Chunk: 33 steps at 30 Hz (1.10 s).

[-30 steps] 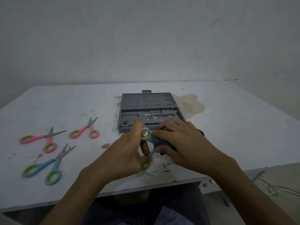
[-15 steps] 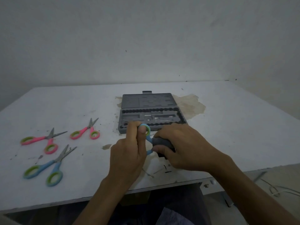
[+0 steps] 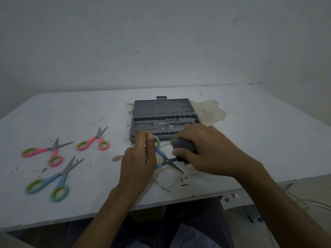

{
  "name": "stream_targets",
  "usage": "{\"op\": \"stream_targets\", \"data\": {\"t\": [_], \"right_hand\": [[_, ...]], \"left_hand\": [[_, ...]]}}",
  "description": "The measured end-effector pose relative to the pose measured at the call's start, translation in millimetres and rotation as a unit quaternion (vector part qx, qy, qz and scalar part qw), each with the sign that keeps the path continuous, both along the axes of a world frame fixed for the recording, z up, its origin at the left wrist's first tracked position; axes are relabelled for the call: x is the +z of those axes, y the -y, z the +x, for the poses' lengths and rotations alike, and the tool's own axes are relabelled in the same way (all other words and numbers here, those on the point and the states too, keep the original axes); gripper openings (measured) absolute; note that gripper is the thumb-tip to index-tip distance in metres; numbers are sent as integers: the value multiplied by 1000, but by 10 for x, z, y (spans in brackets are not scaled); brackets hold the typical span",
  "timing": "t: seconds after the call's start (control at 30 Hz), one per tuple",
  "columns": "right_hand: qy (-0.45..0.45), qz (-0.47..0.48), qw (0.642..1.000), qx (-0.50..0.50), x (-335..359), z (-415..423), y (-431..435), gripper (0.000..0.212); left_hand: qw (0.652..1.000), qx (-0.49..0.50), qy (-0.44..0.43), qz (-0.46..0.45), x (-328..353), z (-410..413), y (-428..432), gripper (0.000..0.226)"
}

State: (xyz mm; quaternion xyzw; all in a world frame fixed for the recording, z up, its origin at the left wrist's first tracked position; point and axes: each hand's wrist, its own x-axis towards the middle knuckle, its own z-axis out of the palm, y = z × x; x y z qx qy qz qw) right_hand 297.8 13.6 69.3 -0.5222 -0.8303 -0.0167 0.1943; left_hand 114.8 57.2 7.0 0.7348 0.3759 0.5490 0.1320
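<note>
Hazard: the parted blades of the scissors [image 3: 165,160] point toward the right hand [image 3: 209,151]. A squeeze or slip could likely nick its fingers or knock the grey tool [image 3: 184,146] loose. Left hand [image 3: 138,163]: curled round the scissors' loops, holding them over the table [image 3: 250,133], just before the case [image 3: 163,111]. Right hand: wrapped tightly round the grey tool, close beside the blades.

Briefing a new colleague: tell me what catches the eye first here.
At centre, the left hand holds blue-green scissors while the right hand grips a dark grey handle beside them. Behind lies an open grey tool case. At the table's left lie two pink scissors and a blue pair.
</note>
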Motion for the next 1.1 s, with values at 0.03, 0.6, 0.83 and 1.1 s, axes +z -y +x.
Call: {"op": "stream_targets", "data": {"t": [0.03,0.6,0.83,1.1], "right_hand": [[18,-9,1000,15,-21,-71,-12,26],[-186,170,965,-75,-407,-409,141,31],[-136,205,968,-44,-644,-404,239,22],[-130,228,964,-33,-691,-439,198,22]], "left_hand": [[1000,2,-4,7,11,6,-3,46],[978,125,75,-151,131,118,29,31],[963,163,92,-194,141,44,-63,28],[956,154,146,-201,178,48,-50,31]]}}
